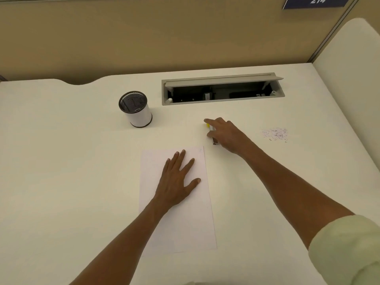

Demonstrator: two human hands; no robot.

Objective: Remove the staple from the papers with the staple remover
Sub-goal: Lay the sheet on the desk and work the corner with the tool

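left hand (176, 177) lies spread flat on the papers (178, 223); right hand (224, 134) curls round the staple remover (213, 138) on the table (72, 161).

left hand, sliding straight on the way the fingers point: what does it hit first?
The left hand lies flat on the papers, fingers pointing away and slightly right. Going on, it would cross the papers' far edge onto bare desk. Beyond that the cable tray seems the first obstacle; the cup sits left of that line.
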